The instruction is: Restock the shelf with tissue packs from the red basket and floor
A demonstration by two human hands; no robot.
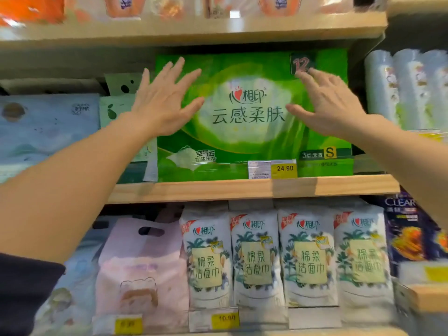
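"心相印 云感柔肤", "12", "S" on the green tissue pack [252,144] — "24 90" on the price tag [284,169]

Orange packs [123,4] blurred, green pack [242,66] fine print illegible

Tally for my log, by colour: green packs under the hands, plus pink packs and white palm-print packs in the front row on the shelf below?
Green pack: 1
Pink pack: 1
White packs: 4
Total: 6
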